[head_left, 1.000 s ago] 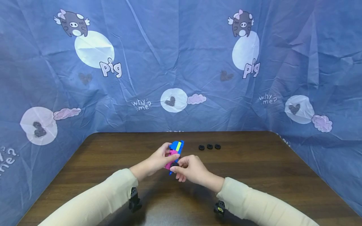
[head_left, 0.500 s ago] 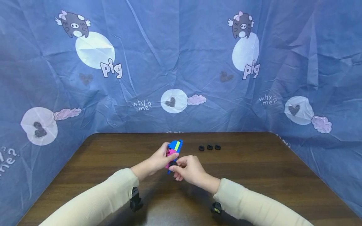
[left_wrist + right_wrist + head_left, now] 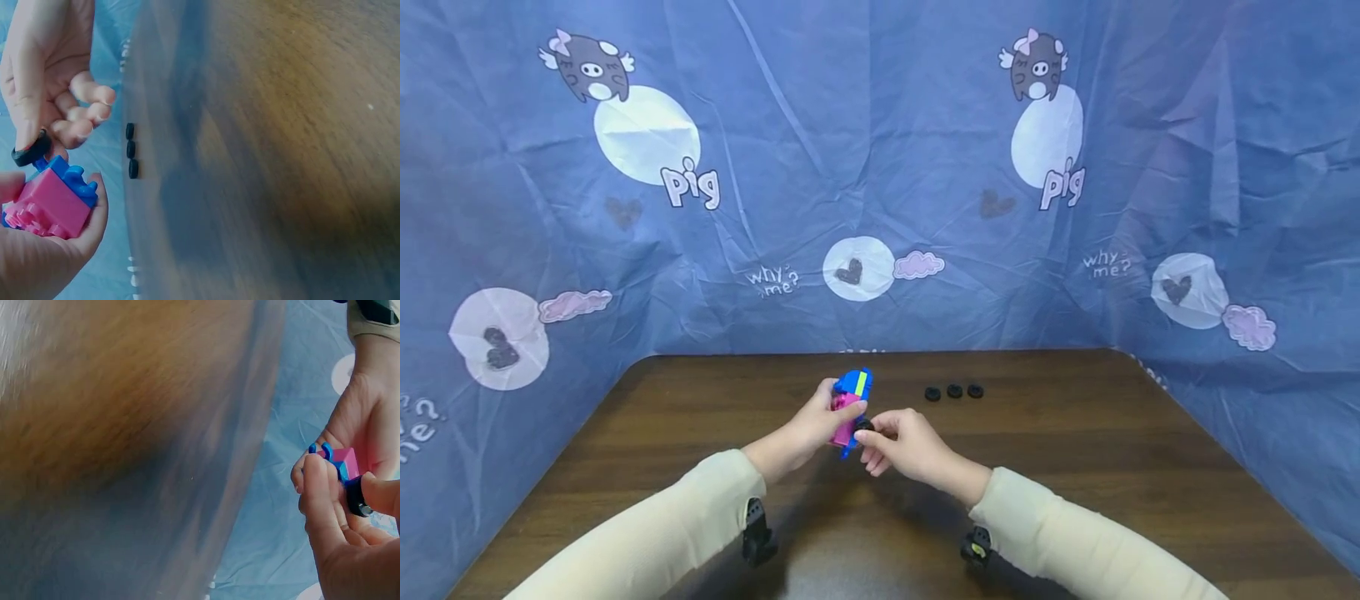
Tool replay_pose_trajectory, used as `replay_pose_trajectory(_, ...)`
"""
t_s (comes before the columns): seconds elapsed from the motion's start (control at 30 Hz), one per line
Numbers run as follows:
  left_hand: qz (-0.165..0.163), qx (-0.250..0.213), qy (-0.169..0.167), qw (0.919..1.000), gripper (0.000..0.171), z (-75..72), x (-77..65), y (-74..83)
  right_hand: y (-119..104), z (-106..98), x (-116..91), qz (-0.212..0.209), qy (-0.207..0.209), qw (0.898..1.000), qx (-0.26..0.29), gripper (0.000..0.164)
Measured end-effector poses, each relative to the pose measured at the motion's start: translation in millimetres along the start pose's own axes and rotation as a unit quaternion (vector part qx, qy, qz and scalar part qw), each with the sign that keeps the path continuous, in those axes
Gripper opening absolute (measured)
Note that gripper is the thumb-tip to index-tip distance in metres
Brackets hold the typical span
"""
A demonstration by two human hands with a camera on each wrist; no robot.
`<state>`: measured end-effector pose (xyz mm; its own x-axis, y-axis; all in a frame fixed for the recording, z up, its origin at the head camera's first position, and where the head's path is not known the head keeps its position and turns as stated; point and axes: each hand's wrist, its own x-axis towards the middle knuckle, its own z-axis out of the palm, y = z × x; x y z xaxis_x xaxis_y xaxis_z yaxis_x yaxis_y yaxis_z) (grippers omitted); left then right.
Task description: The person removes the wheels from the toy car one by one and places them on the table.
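My left hand [image 3: 808, 427] grips a toy vehicle of pink and blue building blocks [image 3: 53, 199], with a yellow stripe on its blue end in the head view. Between thumb and fingers, my right hand [image 3: 910, 446] pinches a small black wheel [image 3: 32, 149] at the vehicle's side. A blue peg shows between that wheel and the blocks in the left wrist view. From the right wrist, the black wheel [image 3: 356, 497] sits under my thumb, right beside the pink block. My fingers hide part of the vehicle there.
Three more black wheels [image 3: 954, 392] lie in a row on the brown wooden table [image 3: 1037, 467], beyond my right hand. A blue printed cloth [image 3: 865, 192] hangs behind the table and along its sides.
The vehicle has shifted slightly left and turned in my left hand, so more of its pink side shows. The black wheel stays pinched and now sits at the vehicle's right edge.
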<state>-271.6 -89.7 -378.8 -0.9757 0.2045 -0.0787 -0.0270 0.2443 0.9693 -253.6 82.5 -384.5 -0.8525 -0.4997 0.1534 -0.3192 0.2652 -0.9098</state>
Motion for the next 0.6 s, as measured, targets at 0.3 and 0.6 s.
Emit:
replay_pose_trajectory(0.3, -0.015, -0.037, -0.004, 0.9992, 0.059, -5.9, 3.2, 4.2, 6, -17, -1, 0.053, 0.015, 0.992, 0.113, 0.030)
replay_pose_trajectory(0.6, -0.020, -0.064, -0.001, 0.9977, 0.054, -6.6, 2.8, -1.8, 17, -27, 1, 0.085, 0.061, 0.975, 0.194, 0.020)
